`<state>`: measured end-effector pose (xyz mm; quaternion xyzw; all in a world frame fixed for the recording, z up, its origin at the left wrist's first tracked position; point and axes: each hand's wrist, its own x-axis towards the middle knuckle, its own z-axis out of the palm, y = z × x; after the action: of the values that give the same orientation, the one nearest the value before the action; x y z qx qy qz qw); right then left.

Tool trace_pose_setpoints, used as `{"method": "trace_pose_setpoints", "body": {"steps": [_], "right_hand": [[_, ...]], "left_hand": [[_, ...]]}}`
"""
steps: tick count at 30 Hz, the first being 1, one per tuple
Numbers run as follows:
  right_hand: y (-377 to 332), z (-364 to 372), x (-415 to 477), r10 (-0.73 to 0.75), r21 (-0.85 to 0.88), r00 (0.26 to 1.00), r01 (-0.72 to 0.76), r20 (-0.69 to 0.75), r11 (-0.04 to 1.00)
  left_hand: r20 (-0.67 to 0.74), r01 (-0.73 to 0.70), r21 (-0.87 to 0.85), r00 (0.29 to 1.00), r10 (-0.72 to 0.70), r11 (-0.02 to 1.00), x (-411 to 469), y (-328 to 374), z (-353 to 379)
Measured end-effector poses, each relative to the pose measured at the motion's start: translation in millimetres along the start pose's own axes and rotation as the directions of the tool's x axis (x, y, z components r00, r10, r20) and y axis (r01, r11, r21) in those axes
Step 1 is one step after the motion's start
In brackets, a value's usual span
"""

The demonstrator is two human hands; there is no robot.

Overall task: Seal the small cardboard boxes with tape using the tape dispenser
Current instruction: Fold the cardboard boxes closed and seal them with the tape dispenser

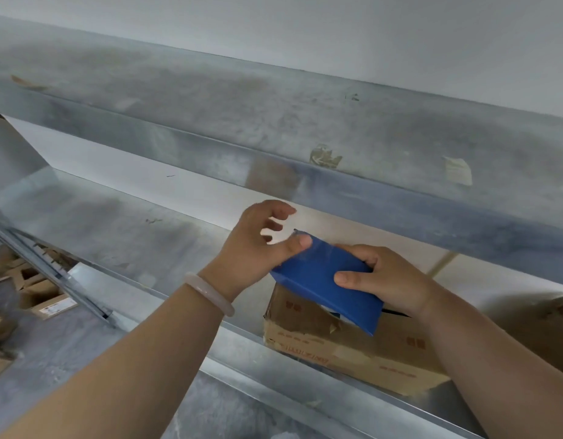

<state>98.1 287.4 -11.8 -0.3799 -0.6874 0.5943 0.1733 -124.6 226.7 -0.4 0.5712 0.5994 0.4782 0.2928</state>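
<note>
Lower left of frame: small open cartons (39, 296), blurry. Centre: we see the left hand (258, 245), bracelet (210, 296) on its wrist, thumb pressing the upper end of the blue box (324, 280), other fingers loosely curled and clasping nothing. Right of centre: the right hand (388, 280) grips the blue box's right edge, tilted, above a worn carton (353, 346) on the metal shelf (122, 236).

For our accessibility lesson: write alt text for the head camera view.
A person's right hand grips a blue box while the left hand, a pale bangle on its wrist, presses a thumb on the box's far end. Below sits a worn cardboard box on a metal shelf.
</note>
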Motion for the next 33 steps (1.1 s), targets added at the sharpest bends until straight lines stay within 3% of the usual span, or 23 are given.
{"method": "trace_pose_setpoints", "body": {"steps": [2, 4, 10, 13, 15, 17, 19, 23, 33], "right_hand": [[0, 1, 1, -0.012, -0.011, 1.0, 0.012, -0.005, 1.0], [-2, 2, 1, -0.028, -0.028, 1.0, 0.027, -0.006, 0.999], [-4, 3, 0, -0.036, -0.05, 0.999, 0.035, -0.011, 0.998], [-5, 3, -2, -0.036, -0.048, 0.999, 0.035, -0.012, 0.998], [-5, 2, -2, -0.039, -0.049, 0.999, 0.038, -0.008, 0.998], [-7, 1, -3, -0.044, -0.057, 0.999, 0.044, -0.003, 0.997], [-7, 0, -4, -0.048, -0.077, 0.999, 0.048, 0.002, 0.996], [-7, -3, -7, -0.04, -0.075, 0.999, 0.04, -0.002, 0.996], [-8, -33, -19, 0.024, -0.201, 0.999, -0.032, -0.043, 0.979]], "left_hand": [[0.06, -0.24, 0.23, 0.971, 0.233, 0.943, 0, 2, 2], [0.141, -0.371, 0.358, 0.929, 0.343, 0.857, 1, 0, 5], [0.035, -0.338, 0.345, 0.937, 0.348, 0.876, 2, 4, 5], [-0.126, -0.101, 0.208, 0.984, 0.129, 0.973, -2, 8, 4], [-0.231, 0.125, -0.18, 0.959, -0.166, 0.976, -4, 10, 3], [-0.15, 0.268, -0.604, 0.887, -0.437, 0.751, -4, 9, 0], [-0.052, 0.318, -0.766, 0.835, -0.548, 0.558, -7, 4, -4], [-0.122, 0.309, -0.739, 0.812, -0.571, 0.598, -13, -8, -6], [-0.061, 0.442, -0.737, 0.71, -0.702, 0.511, -27, -40, 12]]}}
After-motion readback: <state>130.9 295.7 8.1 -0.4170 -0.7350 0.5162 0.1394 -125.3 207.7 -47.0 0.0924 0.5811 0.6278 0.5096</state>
